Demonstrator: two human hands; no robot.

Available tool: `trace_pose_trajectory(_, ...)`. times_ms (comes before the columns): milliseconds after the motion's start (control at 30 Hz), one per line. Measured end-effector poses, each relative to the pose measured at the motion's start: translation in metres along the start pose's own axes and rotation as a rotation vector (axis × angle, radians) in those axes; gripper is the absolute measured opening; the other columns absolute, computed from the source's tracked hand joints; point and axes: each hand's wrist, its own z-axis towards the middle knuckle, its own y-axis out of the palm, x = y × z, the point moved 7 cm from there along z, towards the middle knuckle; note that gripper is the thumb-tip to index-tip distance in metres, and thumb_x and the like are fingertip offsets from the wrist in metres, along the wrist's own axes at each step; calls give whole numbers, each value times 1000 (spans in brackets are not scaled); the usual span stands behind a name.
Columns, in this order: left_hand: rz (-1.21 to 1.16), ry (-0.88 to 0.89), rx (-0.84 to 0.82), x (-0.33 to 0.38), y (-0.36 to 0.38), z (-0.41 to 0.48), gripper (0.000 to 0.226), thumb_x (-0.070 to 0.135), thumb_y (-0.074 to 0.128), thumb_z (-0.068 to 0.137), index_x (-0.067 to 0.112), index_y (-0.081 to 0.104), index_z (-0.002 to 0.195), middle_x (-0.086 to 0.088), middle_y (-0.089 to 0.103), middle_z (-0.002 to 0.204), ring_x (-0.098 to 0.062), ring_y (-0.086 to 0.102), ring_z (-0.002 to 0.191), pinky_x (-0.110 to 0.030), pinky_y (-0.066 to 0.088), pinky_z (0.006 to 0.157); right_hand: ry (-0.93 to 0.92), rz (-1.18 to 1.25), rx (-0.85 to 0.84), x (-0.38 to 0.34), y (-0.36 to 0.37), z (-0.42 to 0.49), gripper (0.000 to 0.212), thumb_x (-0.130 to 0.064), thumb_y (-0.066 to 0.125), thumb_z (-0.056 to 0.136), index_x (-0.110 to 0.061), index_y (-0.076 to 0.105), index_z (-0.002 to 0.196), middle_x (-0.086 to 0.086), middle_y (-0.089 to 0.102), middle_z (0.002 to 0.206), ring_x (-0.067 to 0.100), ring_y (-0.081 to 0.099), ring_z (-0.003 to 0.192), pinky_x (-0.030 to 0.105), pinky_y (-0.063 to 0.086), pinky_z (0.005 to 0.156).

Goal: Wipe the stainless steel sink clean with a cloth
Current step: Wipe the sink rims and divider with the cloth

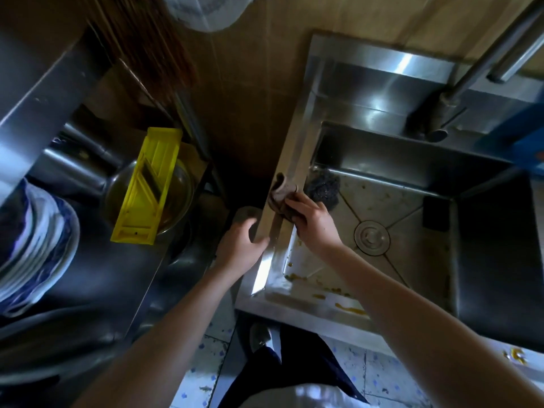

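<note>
The stainless steel sink point(297, 160) fills the right half of the view, its basin floor speckled with yellowish food bits around the round drain point(371, 237). A brownish cloth point(281, 191) is draped over the sink's left rim. My right hand point(313, 223) presses on the cloth at the rim's inner side, fingers closed on it. My left hand point(241, 248) grips the outer edge of the same rim, a little nearer to me.
A dark steel scourer point(323, 188) lies in the basin's left corner. The faucet point(441, 113) stands at the back right. On the left are a yellow slicer point(150, 187) on a glass bowl, stacked blue-and-white plates point(32, 245) and metal pots.
</note>
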Motion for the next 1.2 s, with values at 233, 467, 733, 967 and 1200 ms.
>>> trace_pose_trajectory(233, -1, -16, -23, -18, -1, -18, 60, 46, 63, 81, 25, 46, 134, -2, 49, 134, -22, 47, 122, -34, 41, 96, -21, 43, -1, -12, 10, -33, 44, 3, 59, 81, -20, 66, 118, 0, 54, 137, 37, 55, 92, 32, 44, 88)
trace_pose_trajectory(467, -7, 27, -57, -26, -6, -32, 59, 44, 65, 81, 23, 48, 133, -4, 51, 130, -22, 49, 120, -42, 45, 97, -53, -18, -172, -33, 6, -43, 45, 11, 53, 79, -11, 68, 115, 6, 58, 129, 32, 58, 110, 28, 41, 103)
trace_pose_trajectory(733, 13, 47, -87, -34, -9, -48, 58, 41, 61, 83, 23, 45, 135, -5, 47, 136, -23, 46, 124, -44, 40, 101, 65, -240, -581, -50, -2, -37, 33, -9, 58, 89, -20, 63, 119, 6, 61, 119, 24, 60, 103, 28, 47, 87)
trace_pose_trajectory(967, 110, 91, -63, -28, -4, -65, 53, 42, 65, 77, 29, 52, 126, 0, 56, 116, -25, 54, 112, -39, 46, 92, 131, -256, -798, -57, 0, -75, 39, -4, 52, 89, -14, 60, 127, 10, 57, 124, 27, 58, 106, 29, 48, 90)
trace_pose_trajectory(1200, 129, 197, -62, -29, 7, -73, 69, 37, 64, 83, 24, 32, 142, -9, 46, 129, -27, 50, 116, -33, 43, 85, 176, -219, -470, -56, 7, -119, 36, -15, 54, 87, -28, 63, 119, 4, 59, 121, 27, 57, 106, 27, 44, 86)
